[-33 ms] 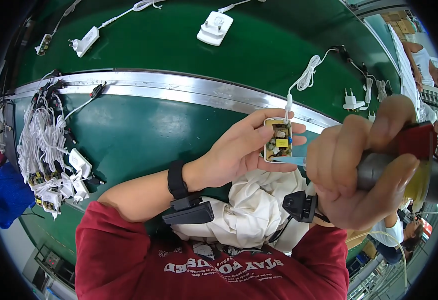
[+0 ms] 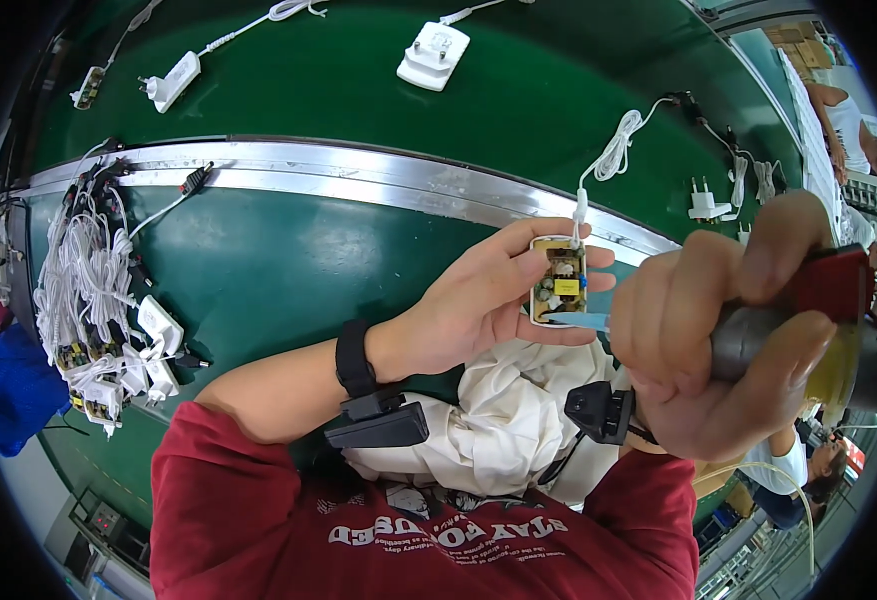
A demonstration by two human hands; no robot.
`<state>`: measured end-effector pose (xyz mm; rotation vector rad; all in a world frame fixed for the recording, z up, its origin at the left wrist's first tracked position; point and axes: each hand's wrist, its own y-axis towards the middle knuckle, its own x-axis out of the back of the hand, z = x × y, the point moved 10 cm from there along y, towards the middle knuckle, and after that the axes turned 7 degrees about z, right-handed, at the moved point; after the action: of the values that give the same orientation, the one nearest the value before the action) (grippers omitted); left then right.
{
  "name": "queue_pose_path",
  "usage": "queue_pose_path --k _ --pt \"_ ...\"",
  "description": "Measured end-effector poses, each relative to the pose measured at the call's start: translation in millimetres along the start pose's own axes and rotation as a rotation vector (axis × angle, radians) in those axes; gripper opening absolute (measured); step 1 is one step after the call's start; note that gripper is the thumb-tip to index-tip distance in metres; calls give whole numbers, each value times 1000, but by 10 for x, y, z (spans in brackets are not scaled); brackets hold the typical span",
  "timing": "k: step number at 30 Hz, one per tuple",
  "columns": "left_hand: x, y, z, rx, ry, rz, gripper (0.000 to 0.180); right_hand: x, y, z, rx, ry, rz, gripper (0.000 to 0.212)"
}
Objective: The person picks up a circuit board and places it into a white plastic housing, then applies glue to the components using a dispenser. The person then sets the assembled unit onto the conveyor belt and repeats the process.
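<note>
My left hand (image 2: 474, 295) holds an opened power adapter (image 2: 562, 285), pinched between thumb and fingers. Its white half-shell carries a circuit board with a yellow transformer and a small blue part, and a white cable leaves its far end. My right hand (image 2: 724, 330) is wrapped round a dispenser (image 2: 744, 340) with a grey body, a red part and a yellowish see-through section. From it a light-blue tapered tip (image 2: 584, 321) points left, reaching the near edge of the board. Whether the tip touches the board I cannot tell.
A heap of adapters with bundled white cables (image 2: 84, 270) lies at the left of the green bench (image 2: 249, 270). Beyond the metal rail (image 2: 359, 175), more adapters (image 2: 433, 56) lie on a green belt (image 2: 299, 80). White cloth (image 2: 509, 420) lies before me. Other people are at the far right.
</note>
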<state>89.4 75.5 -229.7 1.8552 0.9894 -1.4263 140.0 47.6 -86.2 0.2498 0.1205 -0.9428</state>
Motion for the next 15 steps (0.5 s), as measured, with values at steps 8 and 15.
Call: queue_pose_path --k 8,15 --pt "-52 19 1 -18 -40 71 46 -53 73 -18 -48 -6 -22 40" --pt "-67 75 11 -31 -37 50 43 -40 52 94 -62 -14 -43 46"
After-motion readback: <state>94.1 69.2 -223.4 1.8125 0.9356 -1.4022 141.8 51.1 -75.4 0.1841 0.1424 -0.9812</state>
